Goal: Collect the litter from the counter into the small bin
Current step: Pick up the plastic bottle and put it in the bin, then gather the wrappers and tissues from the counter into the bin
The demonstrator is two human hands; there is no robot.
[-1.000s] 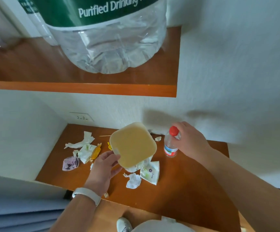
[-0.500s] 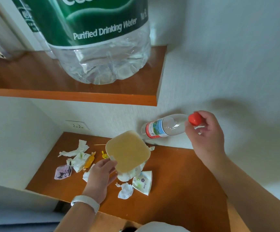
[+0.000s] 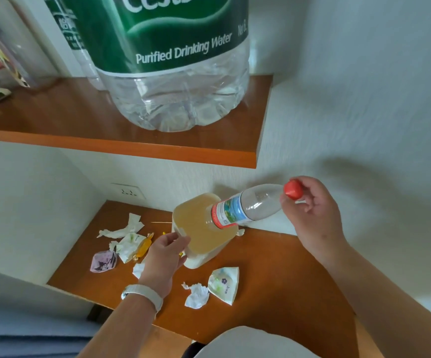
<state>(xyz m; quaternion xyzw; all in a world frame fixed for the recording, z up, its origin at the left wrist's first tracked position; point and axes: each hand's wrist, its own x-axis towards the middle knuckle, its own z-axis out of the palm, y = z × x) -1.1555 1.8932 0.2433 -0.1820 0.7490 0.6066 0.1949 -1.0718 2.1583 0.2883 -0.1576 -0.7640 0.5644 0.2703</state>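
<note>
Your left hand [image 3: 165, 257] grips the small bin's [image 3: 202, 259] 9 o'clock rim to steady it. Your right hand [image 3: 312, 213] pinches the plastic bottle's [image 3: 245, 208] red cap [image 3: 293, 189], base aimed inward.

Soft, even daylight, moderately bright, gives the white wall [image 3: 364, 99] a cool grey-green cast. The right hand [image 3: 312, 215] throws a broad, fuzzy shadow on the wall above and to its right. The small bottle [image 3: 245, 208] leaves a fainter shadow behind it. The wall under the shelf [image 3: 54, 120] lies in shade. Pale highlights glint on the clear base of the water jug [image 3: 178, 99], and the table [image 3: 273, 280] has a dull sheen. Wide-angle distortion bows the shelf edge and swells the jug. Detail is slightly soft throughout. The top-left corner and the pale shape at the bottom edge are blurred.
</note>
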